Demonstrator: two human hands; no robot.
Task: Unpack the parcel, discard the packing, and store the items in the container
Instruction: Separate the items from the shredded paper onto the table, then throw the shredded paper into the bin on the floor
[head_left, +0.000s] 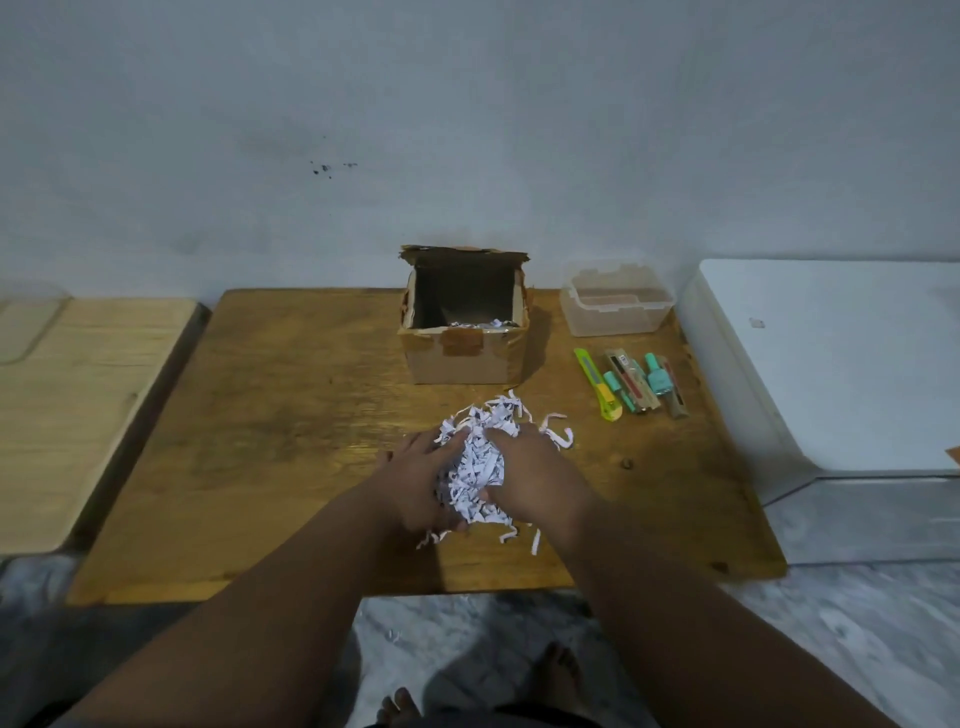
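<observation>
Both hands are on the heap of white shredded paper strips (478, 462), which sits on the brown wooden table (260, 441) just in front of the open brown cardboard box (462, 358). The left hand (415, 475) cups it from one side and the right hand (530, 467) from the other. The fingers are curled round the paper and press it together.

I think the hands should squeeze the heap into one tight ball before lifting, because paper strips are light and slip out. A few loose curly strips (558, 434) lie just beside the right hand, and some poke out under the wrists. These want sweeping in first, or they may drop on the floor. More white strips show inside the box (475, 325), so it looks like another scoop is needed. I see no bin from here, so I cannot say where the paper should go.

The small things, a yellow-green cutter (597, 384) and little teal bottles (657, 376) among them, lie in a row on the table. They are near the clear plastic container (613, 325), not yet in it.
</observation>
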